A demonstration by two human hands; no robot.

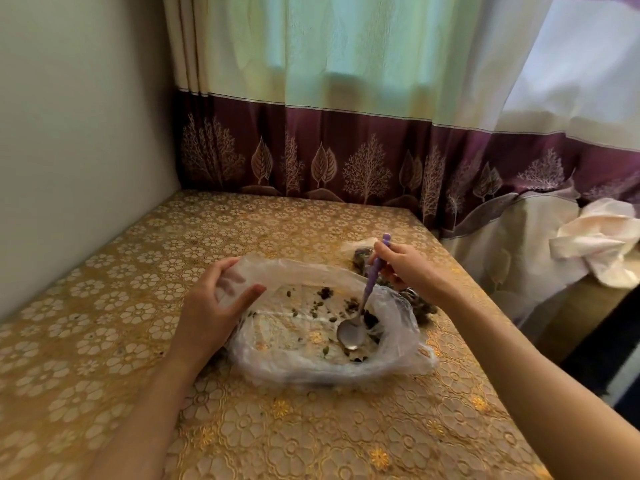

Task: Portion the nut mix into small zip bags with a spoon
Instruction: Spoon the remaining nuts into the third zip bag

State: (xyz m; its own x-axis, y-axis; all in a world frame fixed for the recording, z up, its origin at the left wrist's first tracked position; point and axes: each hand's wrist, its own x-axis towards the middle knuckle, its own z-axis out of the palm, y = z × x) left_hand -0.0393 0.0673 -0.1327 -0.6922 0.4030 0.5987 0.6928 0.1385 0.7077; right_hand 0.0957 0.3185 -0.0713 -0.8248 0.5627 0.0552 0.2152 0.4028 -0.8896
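A large clear plastic bag (398,344) lies open on the table, with scattered nut mix (322,303) thinly spread inside. My left hand (207,306) grips the bag's left rim and holds the mouth up and open. My right hand (405,265) grips the purple handle of a spoon (360,313). The spoon's metal bowl is down inside the bag near its right side and looks empty. Behind my right hand lie small bags with dark nut mix (360,254), partly hidden by the hand and wrist.
The table carries a gold floral cloth (156,271) and stands in a corner, with a wall on the left and a purple-bordered curtain (346,150) behind. Off the table's right edge lies crumpled white cloth (599,237) on draped furniture.
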